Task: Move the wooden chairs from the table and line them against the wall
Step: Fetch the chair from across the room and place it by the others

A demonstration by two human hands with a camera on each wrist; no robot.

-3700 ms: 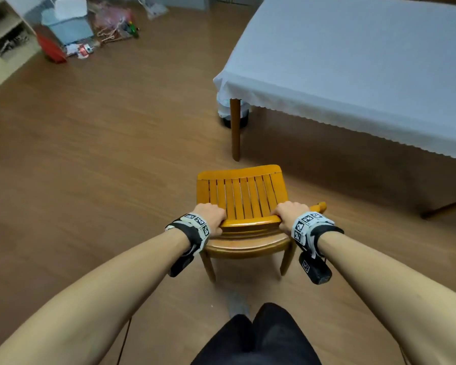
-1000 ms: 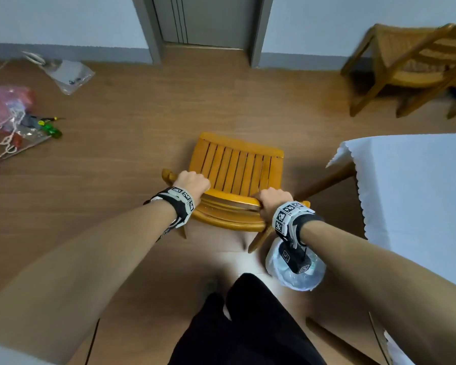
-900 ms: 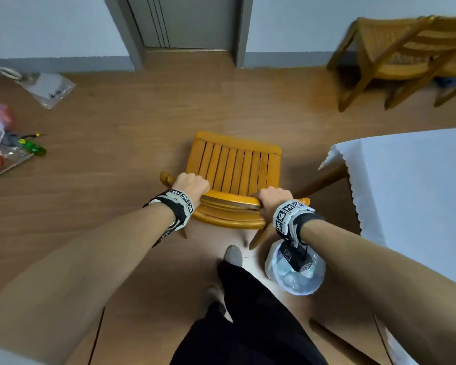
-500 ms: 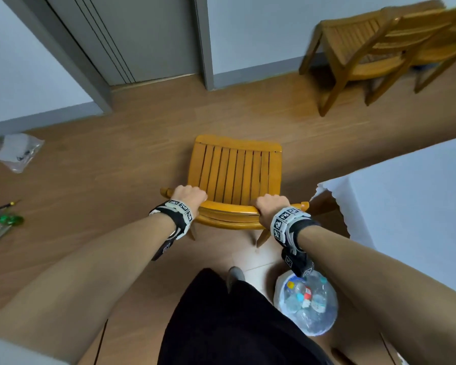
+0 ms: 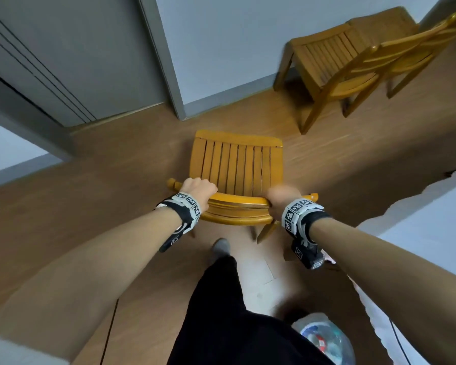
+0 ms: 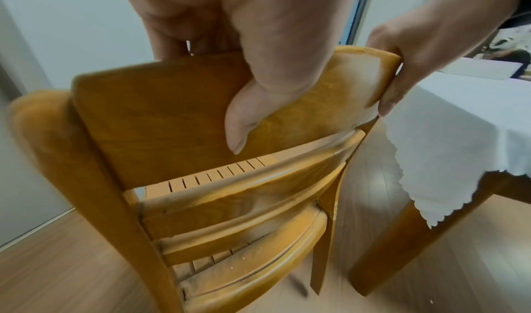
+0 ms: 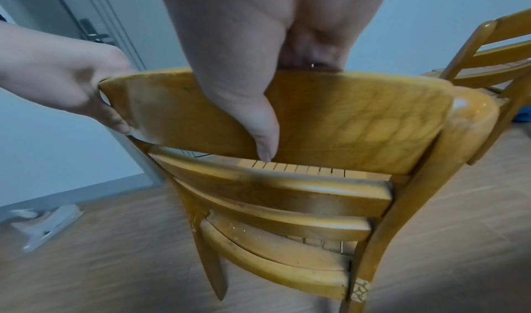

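Observation:
A wooden chair (image 5: 237, 169) with a slatted seat is straight in front of me, its back toward me. My left hand (image 5: 199, 189) grips the left end of its top rail and my right hand (image 5: 282, 196) grips the right end. In the left wrist view the left hand (image 6: 244, 72) wraps the chair's top rail (image 6: 161, 104), thumb on the near face. The right hand (image 7: 250, 79) holds the chair's rail (image 7: 344, 118) the same way in the right wrist view. Two more wooden chairs (image 5: 353, 59) stand by the wall (image 5: 221, 35) at the upper right.
A grey door (image 5: 71, 56) and its frame are ahead on the left. The table with a white cloth (image 5: 427, 233) is close on my right. A clear bag of bottles (image 5: 327, 341) lies on the floor by my right leg. My dark trouser leg (image 5: 221, 299) steps forward.
I have carried the chair away from the table and turned toward the wall. The door and the two chairs by the wall have come closer. Both hands keep the same grip.

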